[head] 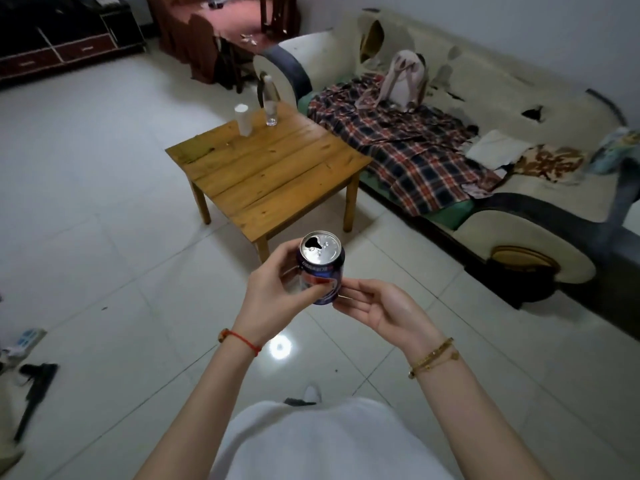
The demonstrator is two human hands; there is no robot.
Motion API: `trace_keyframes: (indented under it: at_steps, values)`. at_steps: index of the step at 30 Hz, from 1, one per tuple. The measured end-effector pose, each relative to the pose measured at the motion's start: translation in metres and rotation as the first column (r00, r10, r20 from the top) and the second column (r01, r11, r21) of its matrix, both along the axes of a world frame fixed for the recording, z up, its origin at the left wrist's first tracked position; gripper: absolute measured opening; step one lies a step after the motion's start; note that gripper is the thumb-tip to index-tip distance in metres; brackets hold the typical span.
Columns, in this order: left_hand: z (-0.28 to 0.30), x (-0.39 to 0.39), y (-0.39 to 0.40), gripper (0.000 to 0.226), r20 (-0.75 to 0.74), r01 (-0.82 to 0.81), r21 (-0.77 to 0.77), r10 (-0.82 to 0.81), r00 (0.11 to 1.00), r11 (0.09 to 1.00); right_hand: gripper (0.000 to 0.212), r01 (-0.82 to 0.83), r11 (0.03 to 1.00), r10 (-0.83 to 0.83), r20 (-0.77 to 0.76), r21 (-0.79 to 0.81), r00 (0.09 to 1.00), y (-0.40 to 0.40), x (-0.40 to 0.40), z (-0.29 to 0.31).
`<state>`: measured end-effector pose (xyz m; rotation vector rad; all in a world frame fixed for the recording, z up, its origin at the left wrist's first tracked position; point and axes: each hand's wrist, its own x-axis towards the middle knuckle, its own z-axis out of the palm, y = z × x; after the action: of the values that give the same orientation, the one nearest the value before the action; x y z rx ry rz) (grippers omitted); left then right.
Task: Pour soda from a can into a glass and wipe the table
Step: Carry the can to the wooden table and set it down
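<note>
Soda can [321,268], already opened, sits upright in the left hand [273,289] whose fingers curl round it, wooden table [273,174] with glass [271,114] and paper roll [243,120] well beyond the fingertips, right hand [381,308] cupped loose just beside the can's base.

- Single head-mounted wide-angle view, facing forward and steeply down from standing height.
- Near field: forearms and torso fill the lower centre of the frame.
- Far field: desk [270,171] at centre, sofa [519,188] at right, both well apart from the camera.
</note>
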<state>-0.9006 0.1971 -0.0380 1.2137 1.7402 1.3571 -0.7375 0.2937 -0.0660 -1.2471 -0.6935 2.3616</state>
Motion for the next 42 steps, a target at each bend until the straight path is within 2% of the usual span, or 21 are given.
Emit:
trace_keyframes:
  at_steps: [10,16,28,42]
  values:
    - [-0.005,-0.024,0.163,0.067,-0.027,0.126,-0.035,-0.127,0.992,0.991,0.026,0.105,0.994,-0.105,0.015,-0.034,0.994,0.14,-0.01,0.0]
    - [-0.013,-0.026,0.26,0.067,-0.065,0.098,-0.026,-0.099,0.993,0.995,0.026,0.083,0.995,-0.082,0.028,-0.051,0.996,0.244,-0.017,-0.011]
    - [-0.004,-0.015,0.443,0.068,-0.024,-0.125,0.01,0.125,0.992,0.992,0.027,-0.12,0.992,0.122,0.093,-0.026,0.988,0.466,-0.033,0.004]
    - [-0.023,-0.11,0.536,0.067,0.048,-0.219,-0.091,0.224,0.973,0.971,0.025,-0.321,0.942,0.33,0.095,-0.098,0.939,0.59,-0.148,-0.017]
